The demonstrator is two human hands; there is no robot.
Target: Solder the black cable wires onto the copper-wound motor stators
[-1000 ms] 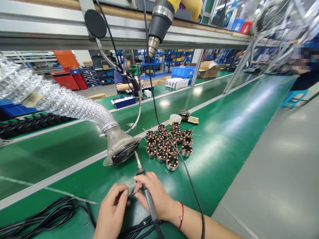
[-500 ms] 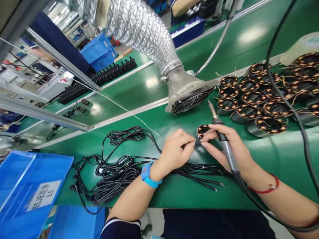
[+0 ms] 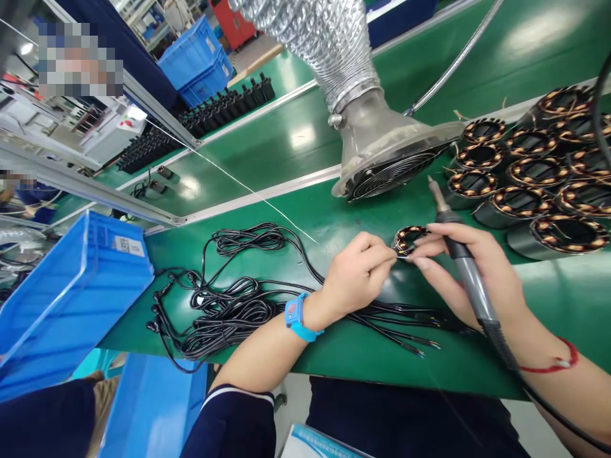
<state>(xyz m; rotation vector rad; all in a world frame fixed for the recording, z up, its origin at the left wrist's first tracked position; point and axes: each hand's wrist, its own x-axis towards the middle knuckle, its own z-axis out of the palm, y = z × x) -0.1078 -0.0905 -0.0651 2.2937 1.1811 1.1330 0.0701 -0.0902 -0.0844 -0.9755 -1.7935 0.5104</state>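
The left hand point(image 3: 356, 273) pinches a thin wire at the coil point(image 3: 409, 238), which lies on the green belt point(image 3: 296, 219) just before the fan hood point(image 3: 391, 159). The right hand point(image 3: 470, 273) grips a soldering iron point(image 3: 458, 254), fingertips meeting the same wire. Black cables point(image 3: 229, 305) lie left of the coil; more coils point(image 3: 534, 184) stand right of the hood.

A green bench point(image 3: 296, 219) is being shown, with black cables point(image 3: 224, 312), copper-and-silver stators point(image 3: 520, 191), blue bins point(image 3: 62, 299) and a blue wristband point(image 3: 298, 316).
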